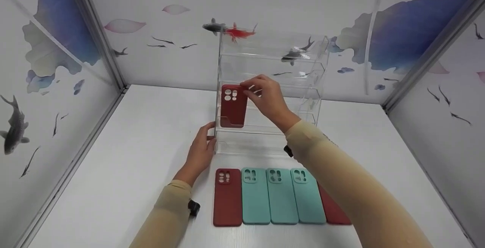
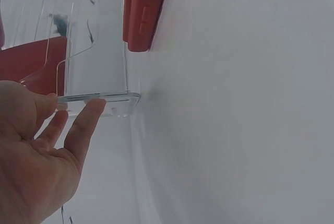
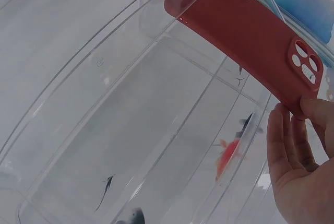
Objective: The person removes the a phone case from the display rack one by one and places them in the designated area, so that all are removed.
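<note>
A dark red phone case (image 1: 237, 109) with camera cutouts stands upright at the left end of one tier of a clear acrylic display rack (image 1: 261, 128). My right hand (image 1: 267, 95) pinches its upper right corner between thumb and fingers. The right wrist view shows the same phone case (image 3: 245, 36) with its lower end behind the tier's clear front lip. At the rack's lower left side, my left hand (image 1: 201, 149) holds the edge of the side panel. In the left wrist view, the thumb and fingertips (image 2: 94, 106) meet that clear panel (image 2: 99, 97) from both sides.
In front of the rack, phone cases lie in a row on the white table (image 1: 151, 127): a red case (image 1: 227, 198), three teal cases (image 1: 282, 198) side by side, and another red case (image 1: 335, 206) partly under my right forearm. Printed walls (image 1: 182, 51) enclose the table.
</note>
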A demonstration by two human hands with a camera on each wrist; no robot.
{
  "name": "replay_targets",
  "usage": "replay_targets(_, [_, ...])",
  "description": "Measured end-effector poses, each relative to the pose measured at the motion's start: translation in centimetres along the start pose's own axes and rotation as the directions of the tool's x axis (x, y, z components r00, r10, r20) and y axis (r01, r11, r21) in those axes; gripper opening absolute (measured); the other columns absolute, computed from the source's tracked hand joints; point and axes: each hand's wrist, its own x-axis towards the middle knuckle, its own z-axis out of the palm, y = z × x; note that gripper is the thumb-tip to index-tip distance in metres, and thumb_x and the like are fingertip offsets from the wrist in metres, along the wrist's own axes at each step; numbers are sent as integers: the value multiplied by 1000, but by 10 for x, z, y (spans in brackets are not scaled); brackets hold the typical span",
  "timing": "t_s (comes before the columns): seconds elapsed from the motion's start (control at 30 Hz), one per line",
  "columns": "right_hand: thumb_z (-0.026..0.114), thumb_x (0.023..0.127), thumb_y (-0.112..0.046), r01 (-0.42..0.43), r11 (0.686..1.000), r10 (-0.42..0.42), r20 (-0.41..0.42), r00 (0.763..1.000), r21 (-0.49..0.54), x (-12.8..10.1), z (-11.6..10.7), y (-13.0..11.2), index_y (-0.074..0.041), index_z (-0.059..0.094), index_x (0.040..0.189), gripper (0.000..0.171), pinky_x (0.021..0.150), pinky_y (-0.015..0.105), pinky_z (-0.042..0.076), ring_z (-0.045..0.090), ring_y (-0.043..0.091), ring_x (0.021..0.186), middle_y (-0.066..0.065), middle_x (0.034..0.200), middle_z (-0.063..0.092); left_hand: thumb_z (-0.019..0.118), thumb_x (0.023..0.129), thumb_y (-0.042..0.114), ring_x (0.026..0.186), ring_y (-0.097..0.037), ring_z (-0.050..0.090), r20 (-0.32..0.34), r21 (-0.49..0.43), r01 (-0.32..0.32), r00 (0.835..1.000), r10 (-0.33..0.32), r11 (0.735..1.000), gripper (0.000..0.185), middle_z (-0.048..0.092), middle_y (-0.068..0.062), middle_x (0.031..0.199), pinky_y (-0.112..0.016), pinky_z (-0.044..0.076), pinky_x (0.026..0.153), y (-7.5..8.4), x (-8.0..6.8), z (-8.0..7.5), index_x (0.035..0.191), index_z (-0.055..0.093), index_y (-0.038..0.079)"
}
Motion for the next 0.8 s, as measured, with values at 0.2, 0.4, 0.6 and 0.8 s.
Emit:
replay_targets(0.2, [75,94,-5,21,1000,-21,-15,1000,15,-9,-7,1,-9,79,112,19,82,30,65,73,17,93,7,105,71,48,109,11,133,-26,58,9,5,-5,1000,4,1000,53,41,-3,162,-43,50,114,0,0,0,159,32,19])
replay_targets(0.4, [77,92,-4,51,998,-49,-57,997,34,-17,-23,5,-7,80,111,19,80,28,65,75,19,92,9,104,71,49,109,9,132,-26,59,2,-2,-9,1000,9,1000,52,42,-4,160,-44,52,112,1,1,0,158,34,18])
replay_targets(0.6, [78,92,-7,43,999,-41,-111,993,20,-25,-46,7,-10,80,111,19,79,27,66,77,20,90,7,105,72,49,109,9,132,-26,59,2,10,-8,1000,8,1000,54,41,-4,161,-44,51,112,0,2,-1,159,32,18])
replay_targets(0.8, [78,94,-12,-20,1000,22,-134,991,19,-38,-81,11,-12,80,113,20,80,21,64,78,19,88,4,106,73,51,108,8,131,-27,60,-11,15,-8,1000,8,1000,54,42,-5,161,-45,53,110,1,0,0,159,33,17])
